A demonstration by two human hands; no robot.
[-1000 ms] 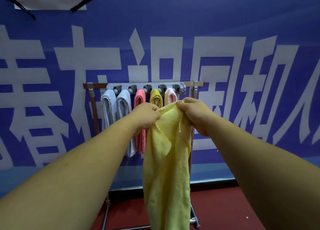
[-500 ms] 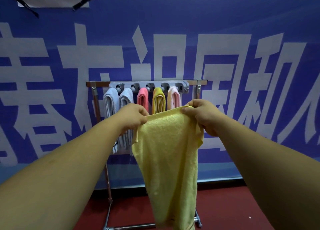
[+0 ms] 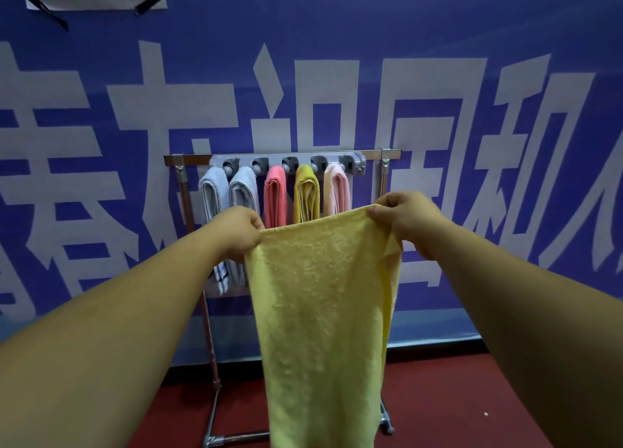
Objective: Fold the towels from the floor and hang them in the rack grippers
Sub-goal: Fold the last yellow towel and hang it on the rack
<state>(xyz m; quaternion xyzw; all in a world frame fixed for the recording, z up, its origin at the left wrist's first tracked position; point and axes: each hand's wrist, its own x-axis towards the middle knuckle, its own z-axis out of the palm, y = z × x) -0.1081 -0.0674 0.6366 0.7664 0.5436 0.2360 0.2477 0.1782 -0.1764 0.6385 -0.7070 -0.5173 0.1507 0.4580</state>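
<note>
Here, before a blue banner [image 3: 337, 26], a yellow towel [image 3: 320, 312] hangs spread by its top edge in front of the rack [image 3: 183, 191], its lower end out of frame. Five folded towels [image 3: 274, 198] fill the rack's five grippers [image 3: 357, 161]. Left hand [image 3: 237, 231] and right hand [image 3: 408, 221] each pinch an upper corner.

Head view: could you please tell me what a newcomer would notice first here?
The big yellow towel hangs spread in the centre foreground, its top corners pinched by the left hand and the right hand. Behind it a metal rack holds five folded towels in its grippers, before a blue banner with huge white characters.
</note>
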